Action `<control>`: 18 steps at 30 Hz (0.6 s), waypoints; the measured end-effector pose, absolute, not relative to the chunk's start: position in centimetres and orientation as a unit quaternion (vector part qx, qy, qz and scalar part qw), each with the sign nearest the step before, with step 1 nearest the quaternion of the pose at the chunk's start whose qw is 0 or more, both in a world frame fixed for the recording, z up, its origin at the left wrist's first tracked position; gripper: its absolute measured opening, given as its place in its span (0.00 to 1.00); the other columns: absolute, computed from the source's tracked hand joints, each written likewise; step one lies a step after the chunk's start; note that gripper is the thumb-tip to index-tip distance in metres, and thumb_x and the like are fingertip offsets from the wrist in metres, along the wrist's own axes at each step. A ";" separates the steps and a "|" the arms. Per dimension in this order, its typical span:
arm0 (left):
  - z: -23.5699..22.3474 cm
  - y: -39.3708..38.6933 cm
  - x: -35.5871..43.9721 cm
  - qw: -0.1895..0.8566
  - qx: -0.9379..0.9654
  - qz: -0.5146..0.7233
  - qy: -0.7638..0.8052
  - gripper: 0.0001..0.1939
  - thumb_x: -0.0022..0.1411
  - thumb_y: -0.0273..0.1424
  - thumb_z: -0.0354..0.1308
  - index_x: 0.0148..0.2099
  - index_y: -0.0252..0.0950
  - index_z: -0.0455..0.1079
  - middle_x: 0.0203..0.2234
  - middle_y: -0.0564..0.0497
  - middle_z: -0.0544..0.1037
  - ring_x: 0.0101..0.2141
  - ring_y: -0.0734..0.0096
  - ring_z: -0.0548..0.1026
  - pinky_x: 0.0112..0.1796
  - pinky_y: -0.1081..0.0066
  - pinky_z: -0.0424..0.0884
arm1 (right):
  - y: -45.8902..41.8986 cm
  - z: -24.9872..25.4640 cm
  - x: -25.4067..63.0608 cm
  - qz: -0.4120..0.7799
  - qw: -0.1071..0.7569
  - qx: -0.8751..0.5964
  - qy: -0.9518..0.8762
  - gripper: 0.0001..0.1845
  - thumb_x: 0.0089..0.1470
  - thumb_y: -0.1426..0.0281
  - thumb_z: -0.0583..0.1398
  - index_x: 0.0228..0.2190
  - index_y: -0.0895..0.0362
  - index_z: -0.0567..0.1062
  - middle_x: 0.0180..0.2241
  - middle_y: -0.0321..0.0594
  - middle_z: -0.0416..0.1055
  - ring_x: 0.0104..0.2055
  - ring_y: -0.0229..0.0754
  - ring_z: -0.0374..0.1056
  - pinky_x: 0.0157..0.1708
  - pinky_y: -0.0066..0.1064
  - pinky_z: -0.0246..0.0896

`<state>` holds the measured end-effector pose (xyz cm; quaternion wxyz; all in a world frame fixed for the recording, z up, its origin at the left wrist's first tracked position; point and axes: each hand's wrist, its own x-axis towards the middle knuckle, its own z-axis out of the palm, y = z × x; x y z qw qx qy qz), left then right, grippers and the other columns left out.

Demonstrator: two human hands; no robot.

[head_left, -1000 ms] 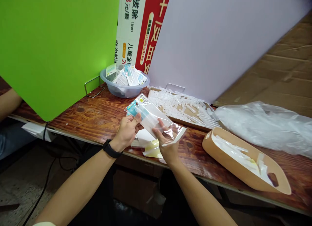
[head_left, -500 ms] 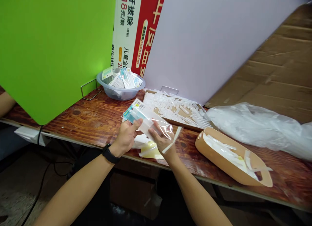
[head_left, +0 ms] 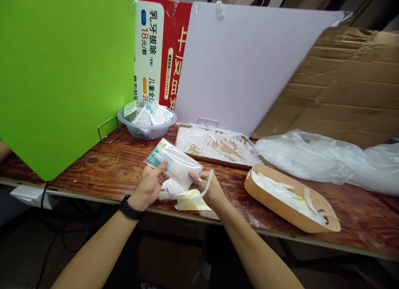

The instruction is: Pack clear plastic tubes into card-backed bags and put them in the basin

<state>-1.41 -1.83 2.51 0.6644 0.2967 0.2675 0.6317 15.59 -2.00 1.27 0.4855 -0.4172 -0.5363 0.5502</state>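
Observation:
My left hand (head_left: 149,186) grips a transparent plastic bag (head_left: 173,164) by its lower left side. A teal-and-white printed card (head_left: 155,156) shows inside the bag's far corner. My right hand (head_left: 208,187) pinches the bag's lower right edge, and a thin translucent strip (head_left: 208,183) rises from those fingers. Just below both hands, white paper scraps (head_left: 172,187) and yellowish backing pieces (head_left: 192,201) lie on the wooden table (head_left: 102,166).
A grey-clear basin (head_left: 146,129) of packaged items and a tray of white plastic sticks (head_left: 215,145) stand behind my hands. To the right are a tan boat-shaped tray (head_left: 289,203) and a large plastic bag (head_left: 321,160). A co-worker's arm (head_left: 2,149) shows at far left.
The view has tilted and shifted, showing more of the boards above. The bag has moved left with my hands, and the strip now stands upright from my right fingers.

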 end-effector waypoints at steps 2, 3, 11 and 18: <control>2.5 -1.8 -1.7 0.617 0.306 0.648 0.325 0.19 0.50 0.37 0.67 0.40 0.32 0.69 0.35 0.46 0.78 0.35 0.66 0.77 0.38 0.69 0.74 | -2.2 1.6 15.6 0.539 0.488 -0.422 -0.541 0.27 0.40 0.49 0.67 0.14 0.61 0.73 0.16 0.39 0.68 0.17 0.35 0.61 0.20 0.28 0.58; 2.5 -1.7 -2.0 0.564 0.313 0.667 0.372 0.20 0.51 0.39 0.65 0.43 0.33 0.69 0.39 0.45 0.78 0.39 0.64 0.77 0.42 0.67 0.73 | -2.2 1.8 15.6 0.532 0.488 -0.425 -0.546 0.27 0.39 0.49 0.67 0.14 0.61 0.73 0.15 0.39 0.67 0.17 0.34 0.60 0.20 0.28 0.58; 3.7 -3.3 -4.3 0.074 0.687 0.543 0.478 0.23 0.58 0.36 0.56 0.55 0.35 0.68 0.55 0.41 0.70 0.56 0.57 0.67 0.60 0.60 0.59 | -2.5 2.9 16.3 0.523 0.360 -0.423 -0.647 0.27 0.41 0.50 0.65 0.15 0.61 0.70 0.15 0.33 0.62 0.19 0.32 0.56 0.21 0.24 0.51; 2.2 -3.9 -4.6 0.334 0.816 0.274 0.383 0.17 0.59 0.46 0.55 0.36 0.39 0.78 0.31 0.51 0.81 0.30 0.65 0.78 0.32 0.76 0.74 | -3.9 4.4 15.6 0.461 0.151 -0.390 -0.783 0.21 0.44 0.56 0.66 0.17 0.60 0.70 0.16 0.28 0.61 0.22 0.31 0.58 0.24 0.22 0.53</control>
